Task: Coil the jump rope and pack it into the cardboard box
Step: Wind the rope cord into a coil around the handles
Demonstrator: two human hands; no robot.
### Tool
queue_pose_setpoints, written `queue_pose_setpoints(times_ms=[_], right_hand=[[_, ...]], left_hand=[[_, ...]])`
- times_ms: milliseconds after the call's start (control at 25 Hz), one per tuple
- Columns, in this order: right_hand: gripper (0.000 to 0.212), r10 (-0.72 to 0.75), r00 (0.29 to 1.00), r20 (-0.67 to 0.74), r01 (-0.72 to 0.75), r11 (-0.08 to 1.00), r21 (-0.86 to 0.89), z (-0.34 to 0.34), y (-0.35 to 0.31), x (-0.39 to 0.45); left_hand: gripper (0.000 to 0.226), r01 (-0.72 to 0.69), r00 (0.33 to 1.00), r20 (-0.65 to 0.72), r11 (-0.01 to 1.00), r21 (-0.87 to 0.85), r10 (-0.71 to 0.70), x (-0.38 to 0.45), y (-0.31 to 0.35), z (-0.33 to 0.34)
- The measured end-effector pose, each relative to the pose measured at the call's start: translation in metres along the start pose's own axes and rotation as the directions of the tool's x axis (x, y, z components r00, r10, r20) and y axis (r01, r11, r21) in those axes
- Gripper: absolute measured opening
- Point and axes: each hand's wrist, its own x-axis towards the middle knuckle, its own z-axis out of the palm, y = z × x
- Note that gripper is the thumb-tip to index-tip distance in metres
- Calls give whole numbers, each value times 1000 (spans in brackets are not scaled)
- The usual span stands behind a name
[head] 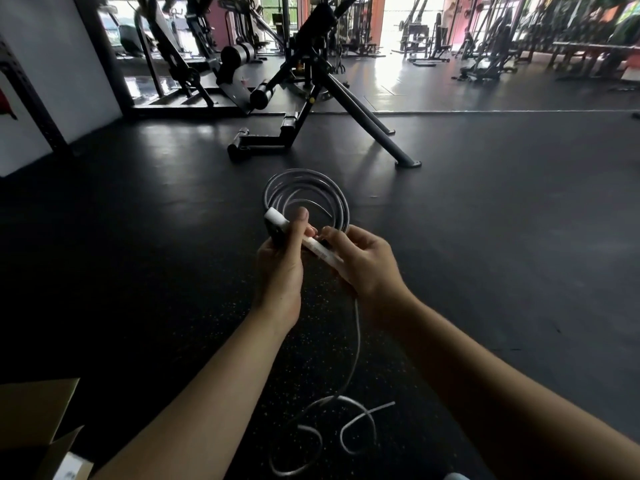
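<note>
A pale grey jump rope is partly wound into a round coil [304,192] held up in front of me. My left hand [282,263] grips the coil together with a white-capped handle [277,216], thumb pressed on top. My right hand [363,261] holds the other white handle [320,251] close against the left hand. The loose end of the rope [346,414] hangs down from my hands and lies in loops on the floor. The open cardboard box [34,414] sits at the bottom left, flaps up, its inside mostly out of view.
The floor [485,237] is black speckled rubber matting. A black exercise machine [311,109] with angled legs stands just beyond the coil. More gym machines line the back and right. A white wall panel [45,81] stands at the left.
</note>
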Motion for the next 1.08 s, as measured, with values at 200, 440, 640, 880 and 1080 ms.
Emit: queue_pose_setpoints(times_ms=[200, 440, 640, 880, 1080], right_hand=[[18, -117, 982, 148, 170, 889, -426, -34, -20, 15], [14, -46, 913, 405, 367, 523, -770, -47, -35, 19], [16, -37, 918, 394, 358, 501, -788, -46, -38, 15], [49, -41, 942, 333, 261, 711, -653, -46, -34, 15], [68, -100, 988, 119, 143, 884, -445, -57, -23, 26]], left_hand=[[40, 148, 932, 326, 987, 58, -158, 21, 24, -42], [108, -467, 814, 548, 345, 814, -192, 17, 67, -30], [91, -463, 784, 570, 381, 800, -246, 11, 40, -12], [51, -331, 784, 557, 576, 748, -273, 7, 24, -13], [25, -257, 841, 527, 768, 587, -122, 9, 28, -16]])
